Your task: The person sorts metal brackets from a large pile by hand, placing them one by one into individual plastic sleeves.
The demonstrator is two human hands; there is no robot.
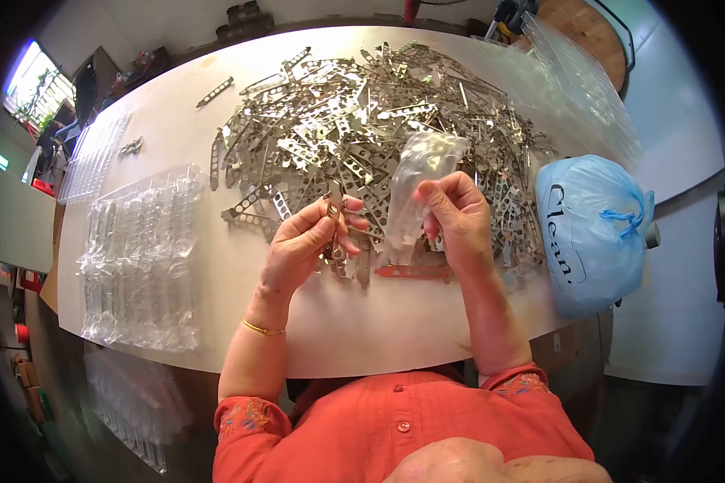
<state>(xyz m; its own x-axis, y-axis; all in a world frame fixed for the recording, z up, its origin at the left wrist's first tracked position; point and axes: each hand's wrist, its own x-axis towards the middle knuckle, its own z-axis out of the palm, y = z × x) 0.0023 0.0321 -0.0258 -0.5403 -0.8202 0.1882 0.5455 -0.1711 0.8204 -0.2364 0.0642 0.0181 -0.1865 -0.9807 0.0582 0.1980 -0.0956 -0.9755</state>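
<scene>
Thumb and fingers of my left hand (298,240) pinch a slim metal bracket (334,208) with holes, held upright over the near edge of the pile. My right hand (461,221) grips a crumpled clear plastic bag (415,181) by its side, to the right of the bracket. Behind and below both hands spreads a large heap of perforated metal brackets (322,121). A red strip (415,272) lies on the table just below the bag.
A tied blue plastic bag (592,233) stands at the right edge of the white table (330,338). Clear plastic trays (141,258) lie at the left, another tray (95,157) behind them. Small metal pieces (131,146) rest nearby. Clear plastic sheets (576,88) lie at the back right.
</scene>
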